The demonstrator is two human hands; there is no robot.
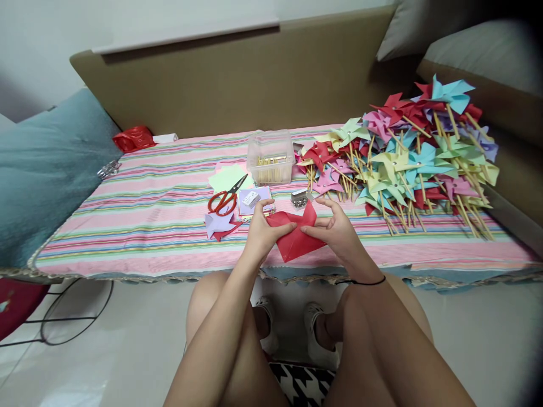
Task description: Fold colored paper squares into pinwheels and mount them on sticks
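Note:
Between my two hands is a piece of red paper (292, 247), partly folded, with pointed flaps standing up at its far side. My left hand (263, 229) pinches its left part, thumb on top. On the right part, my right hand (337, 226) presses its thumb and curls its fingers round the edge. Just beyond the paper sits a small open box of metal pins (299, 199). Near my left hand are a stack of coloured paper squares (244, 210) with a small white box (249, 198) on it, red-handled scissors (224, 200) and a cut lilac paper (218, 224).
A clear plastic box (271, 146) of short sticks stands behind. A large pile of finished paper pinwheels (394, 164) on sticks covers the right side. A red plastic bag (133, 139) lies back left. The striped cloth (139, 226) covers the seat, whose edge is above my knees.

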